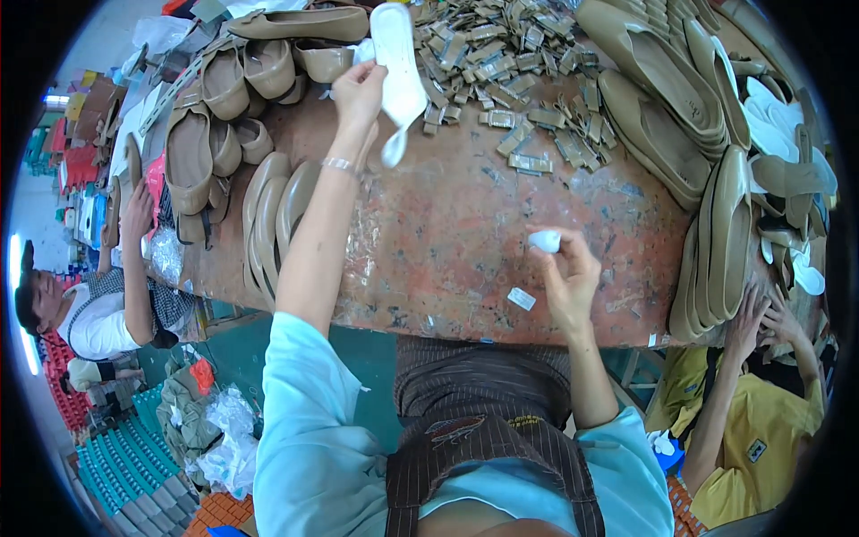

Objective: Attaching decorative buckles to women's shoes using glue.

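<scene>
My left hand (358, 89) reaches far over the worn brown table (465, 224) and grips a white shoe insole (396, 63), lifted on end with a loose strip hanging below it. Just beyond it lie tan flat shoes (268, 67). My right hand (565, 273) hovers near the table's front edge, fingers pinched on a small crumpled white piece of paper (544, 240). A small white scrap (521, 298) lies on the table to the left of that hand.
Several small tan tabs (519, 80) are heaped at the far middle. Stacks of tan flats (662, 98) and soles (725, 242) line the right side, more soles (268, 224) the left. A person in yellow (752, 421) sits at right, another person (98, 313) at left.
</scene>
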### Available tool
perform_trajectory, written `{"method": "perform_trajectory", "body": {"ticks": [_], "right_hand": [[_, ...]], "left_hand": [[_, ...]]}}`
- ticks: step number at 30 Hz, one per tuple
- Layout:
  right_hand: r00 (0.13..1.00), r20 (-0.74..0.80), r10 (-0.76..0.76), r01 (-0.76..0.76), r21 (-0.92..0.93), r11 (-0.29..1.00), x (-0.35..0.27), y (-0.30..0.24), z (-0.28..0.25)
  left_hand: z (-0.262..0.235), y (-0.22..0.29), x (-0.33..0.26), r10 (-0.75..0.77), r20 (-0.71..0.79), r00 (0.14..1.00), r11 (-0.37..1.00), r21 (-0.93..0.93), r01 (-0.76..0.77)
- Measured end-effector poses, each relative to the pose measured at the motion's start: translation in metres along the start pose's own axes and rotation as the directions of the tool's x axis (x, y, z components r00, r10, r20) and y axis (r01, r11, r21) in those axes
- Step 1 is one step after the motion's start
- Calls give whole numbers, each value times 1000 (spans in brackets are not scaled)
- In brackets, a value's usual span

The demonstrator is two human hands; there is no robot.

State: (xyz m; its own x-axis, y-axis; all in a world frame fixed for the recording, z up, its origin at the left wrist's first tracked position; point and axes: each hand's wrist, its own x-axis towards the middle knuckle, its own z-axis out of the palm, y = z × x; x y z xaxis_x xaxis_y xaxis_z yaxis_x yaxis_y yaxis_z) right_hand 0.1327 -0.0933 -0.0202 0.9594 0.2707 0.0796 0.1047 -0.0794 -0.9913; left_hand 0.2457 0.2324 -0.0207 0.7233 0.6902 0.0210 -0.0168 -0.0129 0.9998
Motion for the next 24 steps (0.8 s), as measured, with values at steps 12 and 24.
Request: {"method": "perform_trajectory", "body": {"ticks": [12, 24], "right_hand": [[921, 228, -315, 346, -112, 932, -17, -55, 21], [900, 435, -14, -37, 107, 994, -53, -54, 23]], "left_hand": [[-58, 110, -241, -92, 524, 847, 995, 7, 104], [-53, 86, -258, 150, 520, 841, 966, 104, -236]]}}
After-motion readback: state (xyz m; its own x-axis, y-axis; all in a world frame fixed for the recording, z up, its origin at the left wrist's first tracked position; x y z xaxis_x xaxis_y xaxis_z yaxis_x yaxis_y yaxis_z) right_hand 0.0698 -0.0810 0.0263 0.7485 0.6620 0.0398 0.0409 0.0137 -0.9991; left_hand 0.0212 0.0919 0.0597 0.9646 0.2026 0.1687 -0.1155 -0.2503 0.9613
